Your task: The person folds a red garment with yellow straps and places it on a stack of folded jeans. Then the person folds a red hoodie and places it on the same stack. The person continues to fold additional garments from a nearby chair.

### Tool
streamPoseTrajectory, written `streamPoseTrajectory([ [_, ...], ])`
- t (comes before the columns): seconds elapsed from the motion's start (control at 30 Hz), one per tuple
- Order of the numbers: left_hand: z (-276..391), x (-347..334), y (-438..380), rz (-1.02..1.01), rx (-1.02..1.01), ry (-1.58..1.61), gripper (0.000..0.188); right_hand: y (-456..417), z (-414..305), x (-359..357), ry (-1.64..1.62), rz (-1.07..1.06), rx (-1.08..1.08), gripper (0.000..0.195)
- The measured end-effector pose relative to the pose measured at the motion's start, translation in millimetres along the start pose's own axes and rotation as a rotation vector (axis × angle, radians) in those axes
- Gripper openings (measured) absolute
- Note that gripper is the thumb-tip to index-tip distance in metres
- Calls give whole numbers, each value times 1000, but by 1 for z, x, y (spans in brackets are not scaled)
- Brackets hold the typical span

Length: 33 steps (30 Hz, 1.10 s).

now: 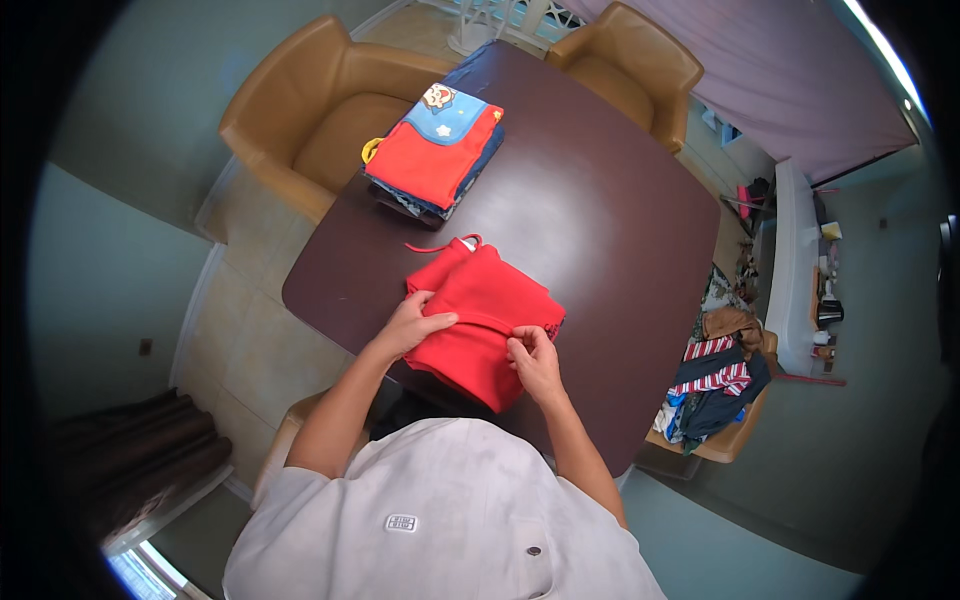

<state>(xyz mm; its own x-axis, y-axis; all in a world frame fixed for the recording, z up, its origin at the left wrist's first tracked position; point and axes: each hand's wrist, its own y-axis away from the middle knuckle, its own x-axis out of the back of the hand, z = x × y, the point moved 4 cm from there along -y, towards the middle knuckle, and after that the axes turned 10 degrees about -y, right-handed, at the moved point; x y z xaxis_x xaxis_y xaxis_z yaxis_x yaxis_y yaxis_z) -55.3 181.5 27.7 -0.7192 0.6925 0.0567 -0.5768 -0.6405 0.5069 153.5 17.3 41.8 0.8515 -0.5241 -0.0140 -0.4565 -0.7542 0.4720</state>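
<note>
A red garment (491, 289) with a drawstring (427, 248) lies partly folded at the near edge of the dark brown table (600, 225). My left hand (412, 326) grips its left side, thumb on top of the cloth and fingers underneath. On the right, the fingertips of my right hand (534, 356) pinch a raised fold of the same cloth. The garment's near part hangs toward my body. Dark marks show at its right edge, too small to make out.
Beyond the garment stands a stack of folded clothes (427, 161), red and blue on top. Tan armchairs (315, 105) flank the table's far side. At the right, another chair (724, 446) holds a heap of loose clothes (716, 375). A white shelf (795, 262) runs along the wall.
</note>
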Motion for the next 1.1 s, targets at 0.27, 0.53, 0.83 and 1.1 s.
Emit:
streamPoseTrajectory([
  [0.27,61,-12,-6,91,-145,-397,57,4,1,-12,65,3,65,16],
  [0.53,3,12,-27,68,-57,269,34,16,12,-1,99,77,138,15],
  [0.83,6,34,-28,545,-226,-877,41,15,-9,4,465,341,431,23],
  [1.1,-24,41,-49,271,-75,-299,31,1,-21,1,615,340,578,58],
])
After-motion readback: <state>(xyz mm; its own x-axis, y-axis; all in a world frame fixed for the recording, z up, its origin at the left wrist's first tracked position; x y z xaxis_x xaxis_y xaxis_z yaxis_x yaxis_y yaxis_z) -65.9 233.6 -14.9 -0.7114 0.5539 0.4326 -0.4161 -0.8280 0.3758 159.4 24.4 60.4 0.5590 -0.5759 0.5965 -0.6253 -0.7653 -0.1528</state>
